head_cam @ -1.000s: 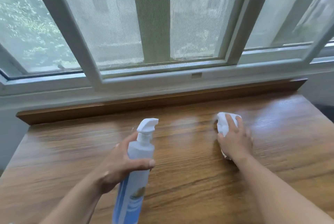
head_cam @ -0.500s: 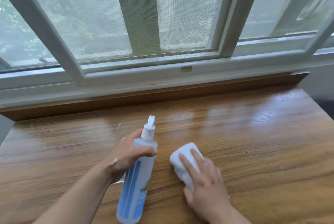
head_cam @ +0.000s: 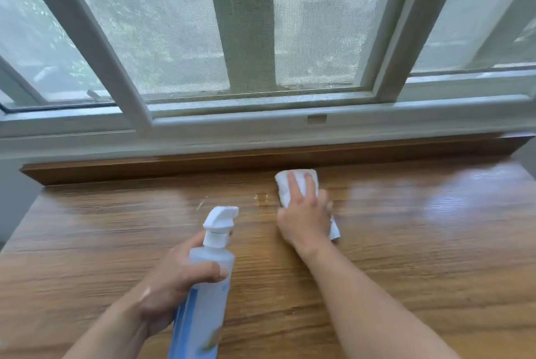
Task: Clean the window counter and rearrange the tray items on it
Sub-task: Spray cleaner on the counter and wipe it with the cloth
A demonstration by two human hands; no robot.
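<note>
My left hand [head_cam: 174,277], low in the middle of the frame, has its fingers and thumb curled round the blue spray bottle [head_cam: 208,286], white nozzle tilted toward the window [head_cam: 179,39]. At center, my right hand [head_cam: 304,219] presses a folded white cloth [head_cam: 293,183] flat on the wooden counter [head_cam: 420,242], fingers nearly straight, near the back ledge [head_cam: 145,167]. A small wet patch [head_cam: 261,197] shines just left of the cloth.

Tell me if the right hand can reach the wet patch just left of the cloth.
Probably yes: the right hand presses the cloth right beside the wet patch, with only bare counter between.
</note>
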